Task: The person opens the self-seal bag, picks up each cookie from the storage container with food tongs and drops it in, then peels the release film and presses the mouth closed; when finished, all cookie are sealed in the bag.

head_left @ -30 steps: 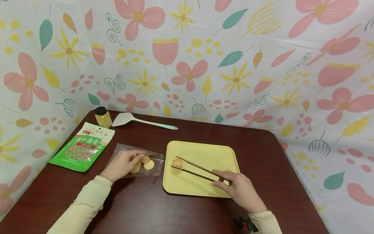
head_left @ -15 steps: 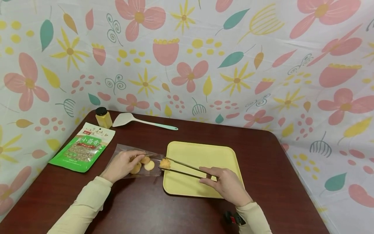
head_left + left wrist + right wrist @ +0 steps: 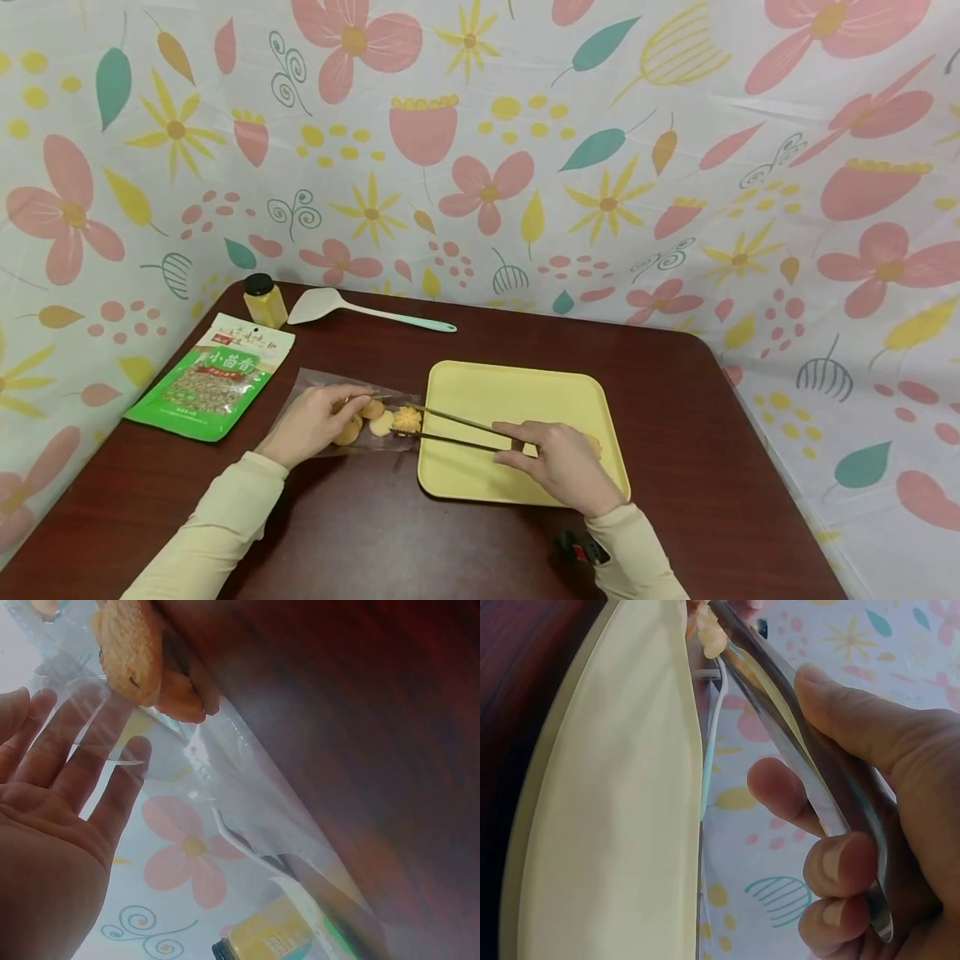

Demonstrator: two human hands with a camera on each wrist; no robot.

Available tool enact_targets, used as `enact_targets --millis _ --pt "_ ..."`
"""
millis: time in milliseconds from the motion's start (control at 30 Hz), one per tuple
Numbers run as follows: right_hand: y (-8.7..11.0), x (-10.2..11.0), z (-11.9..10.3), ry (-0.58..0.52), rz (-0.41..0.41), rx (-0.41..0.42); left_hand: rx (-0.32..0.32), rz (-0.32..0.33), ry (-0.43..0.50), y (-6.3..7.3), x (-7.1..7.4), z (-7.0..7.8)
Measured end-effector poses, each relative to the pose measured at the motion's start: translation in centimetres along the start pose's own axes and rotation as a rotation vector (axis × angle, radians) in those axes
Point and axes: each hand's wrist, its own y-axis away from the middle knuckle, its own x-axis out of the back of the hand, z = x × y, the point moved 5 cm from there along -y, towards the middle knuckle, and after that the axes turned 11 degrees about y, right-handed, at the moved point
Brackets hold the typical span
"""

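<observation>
My left hand (image 3: 318, 425) pinches the upper film of a clear plastic bag (image 3: 322, 381) and keeps it raised. Several round cookies (image 3: 348, 431) lie inside; the left wrist view shows cookies (image 3: 131, 652) through the film beyond the fingers. My right hand (image 3: 562, 465) grips metal tongs (image 3: 465, 443), fingers and thumb on either arm. A flower-shaped cookie (image 3: 407, 419) sits between the tong tips at the bag's mouth, beside a pale round cookie (image 3: 381, 423). Another cookie (image 3: 595, 445) on the yellow tray (image 3: 517, 385) is partly hidden by the right hand.
A green and white spice packet (image 3: 213, 379) lies at the left. Behind it stand a yellow jar with black lid (image 3: 265, 302) and a white spatula (image 3: 322, 306) lying flat. A floral cloth (image 3: 480, 167) backs the dark table (image 3: 645, 350).
The right hand has moved left with the tongs, carrying the flower-shaped cookie from above the tray into the bag's mouth. The left hand has stayed in place on the bag.
</observation>
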Motion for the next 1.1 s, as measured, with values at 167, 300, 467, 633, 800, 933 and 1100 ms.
enact_targets --millis 167,300,467,633,800,933,1100 --pt "-0.6 -0.4 -0.5 -0.013 -0.001 0.038 0.003 0.0 -0.005 -0.1 -0.1 -0.1" --pt "-1.0 -0.7 -0.8 -0.03 -0.014 0.047 -0.002 0.003 -0.006 -0.2 -0.1 0.0" --pt "-1.5 -1.1 -1.2 -0.039 -0.035 0.054 0.0 0.001 0.003 0.0 -0.1 0.1" --pt "-2.0 -1.3 -1.8 -0.056 -0.04 0.058 0.01 -0.005 0.009 0.1 -0.1 0.1" --pt "-2.5 -1.4 -2.3 -0.057 -0.032 0.071 0.004 -0.003 -0.004 0.0 -0.1 0.2" --pt "-2.8 -1.6 -2.5 -0.064 -0.024 0.092 -0.003 0.004 -0.017 -0.1 -0.2 0.2" --pt "-2.9 -1.9 -2.9 -0.08 -0.024 0.105 -0.006 0.008 -0.023 -0.1 -0.2 0.2"
